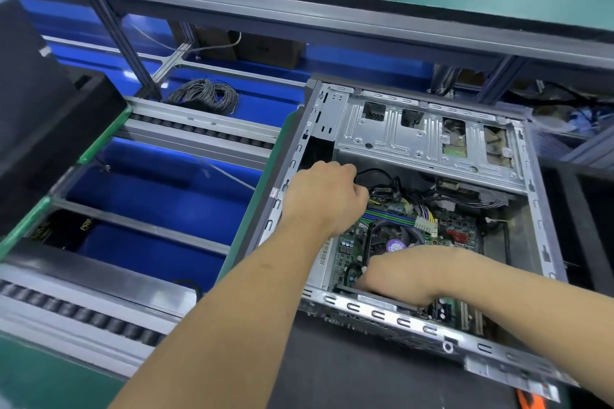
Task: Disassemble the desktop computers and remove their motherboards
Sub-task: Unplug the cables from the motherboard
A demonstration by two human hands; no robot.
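Note:
An open desktop case (535, 209) lies on its side with its grey metal frame exposed. Inside it sits the green motherboard (458, 229) with a round black CPU fan (395, 239) and a bundle of black cables (432, 199). My left hand (327, 197) is inside the case at the board's upper left, fingers closed around a black cable (372, 173). My right hand (395, 276) reaches in over the near rim, fingers down on the board's lower left; what they hold is hidden. A silver drive cage (428, 133) spans the far side of the case.
The case rests on a black mat (349, 372). To the left run roller conveyor rails (199, 129) over blue bins (159, 196), with a coil of grey wire (206, 95) behind. A black case panel (43, 116) stands at far left. An orange tool tip (530, 402) shows at bottom right.

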